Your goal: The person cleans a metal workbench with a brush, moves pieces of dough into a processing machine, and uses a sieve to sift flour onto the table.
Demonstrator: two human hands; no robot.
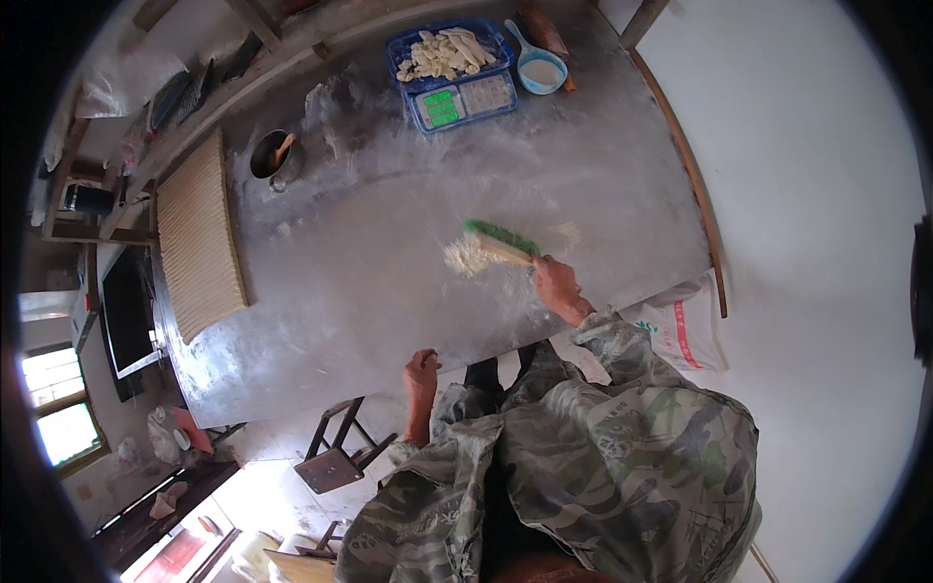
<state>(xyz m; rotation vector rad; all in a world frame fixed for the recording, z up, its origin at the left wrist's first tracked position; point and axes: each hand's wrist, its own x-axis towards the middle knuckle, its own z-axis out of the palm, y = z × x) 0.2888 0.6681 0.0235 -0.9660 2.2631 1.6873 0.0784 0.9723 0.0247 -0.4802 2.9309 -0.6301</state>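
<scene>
My right hand (pixel 559 290) is closed round the handle of a bench brush (pixel 505 243) with green bristles and a pale wooden body. The brush rests on the grey tabletop (pixel 360 262), beside a small heap of pale flour-like powder (pixel 466 257). More powder is smeared to the right of the bristles. At the table's front edge is my left hand (pixel 421 369), its fingers curled in with nothing visible in them.
A blue scale (pixel 466 100) at the back carries a blue tray of dough pieces (pixel 447 53). Beside it lies a light-blue ladle (pixel 540 72) holding something white. A metal mug (pixel 277 160) and a ribbed beige sheet (pixel 201 238) are left. Below stands a stool (pixel 335 466).
</scene>
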